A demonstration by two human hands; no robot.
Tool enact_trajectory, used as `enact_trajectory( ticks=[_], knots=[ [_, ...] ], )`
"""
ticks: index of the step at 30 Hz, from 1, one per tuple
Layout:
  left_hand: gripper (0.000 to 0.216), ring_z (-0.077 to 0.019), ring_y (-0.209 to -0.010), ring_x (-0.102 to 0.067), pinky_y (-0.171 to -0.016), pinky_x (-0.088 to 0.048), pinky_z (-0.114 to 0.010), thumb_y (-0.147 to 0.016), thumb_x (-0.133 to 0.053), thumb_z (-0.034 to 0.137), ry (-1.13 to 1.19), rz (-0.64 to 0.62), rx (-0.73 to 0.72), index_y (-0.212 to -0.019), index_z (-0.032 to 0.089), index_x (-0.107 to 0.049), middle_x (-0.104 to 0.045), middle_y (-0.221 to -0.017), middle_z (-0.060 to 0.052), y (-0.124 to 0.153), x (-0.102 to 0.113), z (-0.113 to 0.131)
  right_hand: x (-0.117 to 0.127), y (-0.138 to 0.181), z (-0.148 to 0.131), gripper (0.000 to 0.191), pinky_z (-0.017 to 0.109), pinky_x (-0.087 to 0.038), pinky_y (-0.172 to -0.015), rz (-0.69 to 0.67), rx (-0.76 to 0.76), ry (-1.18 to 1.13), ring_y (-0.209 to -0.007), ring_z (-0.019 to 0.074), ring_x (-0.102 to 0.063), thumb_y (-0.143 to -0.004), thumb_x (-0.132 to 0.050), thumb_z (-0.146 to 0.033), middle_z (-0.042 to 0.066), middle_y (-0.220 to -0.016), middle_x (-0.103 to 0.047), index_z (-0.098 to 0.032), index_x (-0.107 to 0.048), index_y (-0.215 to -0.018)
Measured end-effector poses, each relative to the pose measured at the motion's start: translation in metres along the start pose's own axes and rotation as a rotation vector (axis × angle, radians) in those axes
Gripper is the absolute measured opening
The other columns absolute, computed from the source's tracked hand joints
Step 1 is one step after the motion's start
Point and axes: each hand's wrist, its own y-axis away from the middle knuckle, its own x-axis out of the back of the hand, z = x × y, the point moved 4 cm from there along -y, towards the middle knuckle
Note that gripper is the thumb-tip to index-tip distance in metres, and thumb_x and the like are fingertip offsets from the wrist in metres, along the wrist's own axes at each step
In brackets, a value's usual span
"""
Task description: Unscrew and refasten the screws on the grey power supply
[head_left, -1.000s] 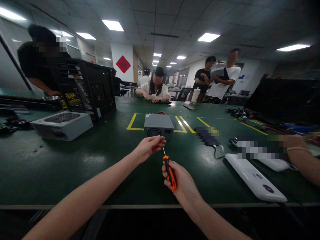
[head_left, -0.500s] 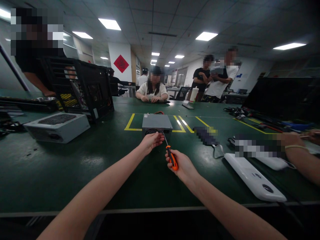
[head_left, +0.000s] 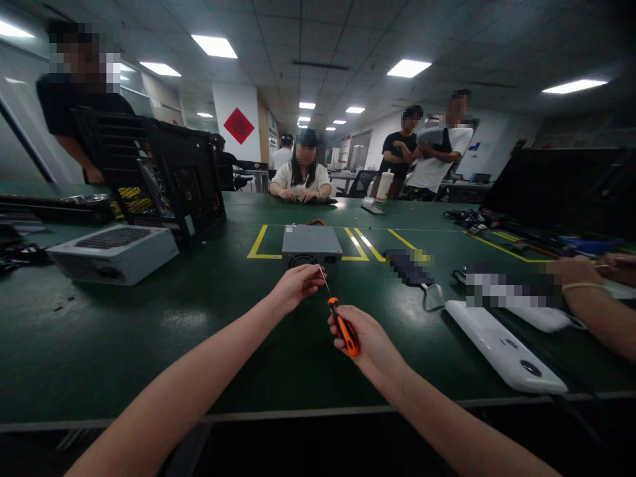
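Observation:
A grey computer power supply (head_left: 313, 240) sits on the green table in front of me, its fan grille and socket side turned my way. My right hand (head_left: 360, 334) is wrapped round the orange and black handle of a screwdriver (head_left: 342, 326). Its thin shaft points up and to the left, away from me. At the shaft's tip, my left hand (head_left: 298, 288) has its thumb and forefinger pinched together, just in front of the power supply's lower edge. Whatever those fingers hold is too small to make out.
To the left stand a second power supply (head_left: 116, 252) and an open black computer case (head_left: 163, 175). White power banks (head_left: 507, 348) and a dark phone (head_left: 410, 268) lie right of me. Another person's hand (head_left: 579, 278) works at the right edge. A person (head_left: 301, 179) sits opposite.
The screwdriver has drawn back a little from the power supply towards me, its tip shifting left to my left fingertips. My left hand has also moved slightly left.

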Motion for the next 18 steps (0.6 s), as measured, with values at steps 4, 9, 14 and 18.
enact_trajectory(
  ticks=[4,9,14,18],
  knots=[
    [0.007,-0.0076,-0.055,-0.06,-0.045,-0.044,-0.014,-0.079,-0.059,0.018,-0.017,0.008,0.024,-0.079,0.012,-0.062,-0.067,-0.075,-0.006,-0.018,-0.007,-0.006,0.008,-0.015,-0.002,0.009,0.016,-0.04,-0.042,0.07,-0.014,0.026,-0.052,0.0075,-0.052,-0.077,-0.056,-0.021,0.001,-0.064,-0.058,-0.015,-0.054,-0.071],
    [0.009,-0.0058,-0.054,-0.058,-0.046,-0.043,-0.013,-0.082,-0.056,0.016,-0.015,0.056,0.021,-0.078,0.011,-0.062,-0.066,-0.073,-0.006,-0.037,-0.009,-0.009,0.012,-0.035,-0.007,0.009,0.015,-0.04,-0.041,0.111,-0.015,0.063,-0.05,0.0068,-0.052,-0.079,-0.053,-0.019,0.001,-0.062,-0.057,-0.015,-0.052,-0.071],
    [0.009,-0.0049,-0.054,-0.057,-0.047,-0.042,-0.013,-0.082,-0.056,0.016,-0.01,0.094,0.014,-0.079,0.01,-0.063,-0.066,-0.073,-0.005,-0.043,-0.007,-0.01,0.012,-0.045,-0.006,0.009,0.016,-0.041,-0.042,0.103,-0.012,0.074,-0.05,0.0065,-0.051,-0.08,-0.052,-0.019,0.001,-0.063,-0.058,-0.015,-0.052,-0.072],
    [0.011,-0.0047,-0.054,-0.057,-0.047,-0.043,-0.013,-0.084,-0.054,0.015,-0.017,0.102,0.014,-0.08,0.01,-0.063,-0.066,-0.074,-0.005,-0.041,-0.007,-0.01,0.014,-0.049,-0.004,0.008,0.016,-0.042,-0.042,0.1,-0.004,0.085,-0.05,0.0069,-0.052,-0.079,-0.054,-0.021,0.001,-0.065,-0.058,-0.015,-0.053,-0.074]
  ],
)
